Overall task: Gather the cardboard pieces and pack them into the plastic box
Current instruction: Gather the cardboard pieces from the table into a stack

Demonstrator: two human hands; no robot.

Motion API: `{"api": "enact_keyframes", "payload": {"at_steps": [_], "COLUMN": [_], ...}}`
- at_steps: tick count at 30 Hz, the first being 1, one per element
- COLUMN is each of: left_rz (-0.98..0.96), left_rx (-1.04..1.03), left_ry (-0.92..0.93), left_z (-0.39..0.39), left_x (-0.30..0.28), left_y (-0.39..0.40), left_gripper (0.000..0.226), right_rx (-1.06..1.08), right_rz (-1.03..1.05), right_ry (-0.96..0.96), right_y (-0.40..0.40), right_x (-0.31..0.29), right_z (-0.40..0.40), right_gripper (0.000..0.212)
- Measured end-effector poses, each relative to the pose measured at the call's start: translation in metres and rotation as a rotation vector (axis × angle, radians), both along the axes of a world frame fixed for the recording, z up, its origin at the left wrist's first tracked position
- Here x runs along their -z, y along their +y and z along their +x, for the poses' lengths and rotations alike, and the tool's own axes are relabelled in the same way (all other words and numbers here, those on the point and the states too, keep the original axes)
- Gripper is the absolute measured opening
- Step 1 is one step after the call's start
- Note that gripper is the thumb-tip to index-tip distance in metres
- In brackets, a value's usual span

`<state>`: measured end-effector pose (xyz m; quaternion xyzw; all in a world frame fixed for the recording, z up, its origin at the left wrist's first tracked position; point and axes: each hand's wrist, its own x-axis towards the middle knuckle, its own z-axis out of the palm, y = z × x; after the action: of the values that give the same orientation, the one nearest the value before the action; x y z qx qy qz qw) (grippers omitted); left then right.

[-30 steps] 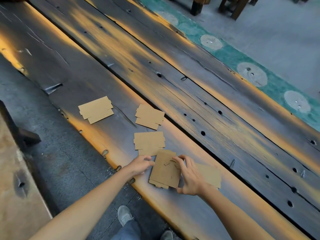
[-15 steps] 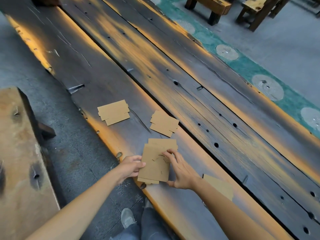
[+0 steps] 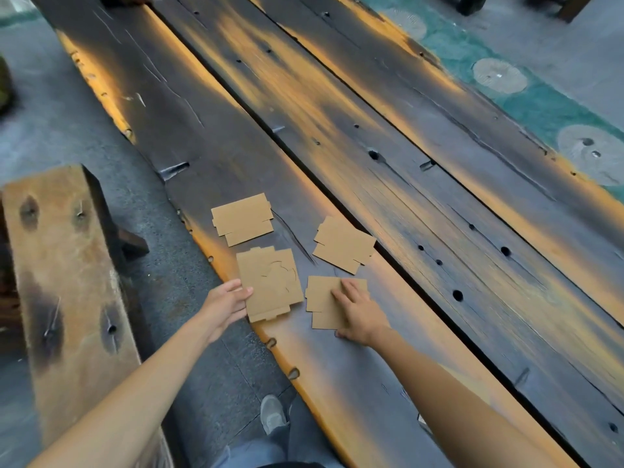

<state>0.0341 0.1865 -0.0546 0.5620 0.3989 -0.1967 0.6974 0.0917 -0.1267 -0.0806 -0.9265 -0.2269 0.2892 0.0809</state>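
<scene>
Head view: left hand pinched the gathered cardboard stack at the plank's near edge; right hand lay flat, fingers spread, on a loose piece. Two pieces lay beyond. Plastic box unseen. Advice: slide piece squarely onto stack.

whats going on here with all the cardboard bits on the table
A person is gathering flat cardboard pieces off a long wooden table. The left hand grips the edge of a stack of pieces at the table's near edge, while the right hand lies flat on another piece. Two more pieces lie untouched beyond. No plastic box is visible.
</scene>
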Motion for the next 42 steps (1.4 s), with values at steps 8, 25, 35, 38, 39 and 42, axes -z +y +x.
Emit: {"api": "enact_keyframes", "payload": {"at_steps": [8,25,35,38,39,42], "left_rz": [0.013,-0.086,-0.228,-0.280,-0.294,-0.322], "left_rx": [-0.003,-0.097,0.163,0.207,0.215,0.229], "left_ry": [-0.010,-0.128,-0.151,-0.153,-0.156,-0.159], "left_z": [0.033,0.080,0.089,0.087,0.086,0.083], "left_x": [0.005,-0.001,-0.017,-0.020,-0.021,-0.021], "left_y": [-0.025,-0.040,-0.044,-0.037,-0.035,-0.029], "left_gripper": [0.032,0.045,0.041,0.041,0.041,0.039], "right_rx": [-0.088,0.666,1.327,1.364,1.373,1.410], "right_rz": [0.108,0.689,1.063,1.069,1.070,1.041], "right_ry": [-0.009,-0.456,0.075,0.116,0.127,0.142], "right_y": [-0.022,-0.028,0.028,0.048,0.053,0.063], "right_x": [0.008,-0.045,-0.071,-0.067,-0.065,-0.055], "right_z": [0.005,0.026,0.039,0.037,0.037,0.036], "right_gripper": [0.080,0.022,0.007,0.011,0.013,0.015]}}
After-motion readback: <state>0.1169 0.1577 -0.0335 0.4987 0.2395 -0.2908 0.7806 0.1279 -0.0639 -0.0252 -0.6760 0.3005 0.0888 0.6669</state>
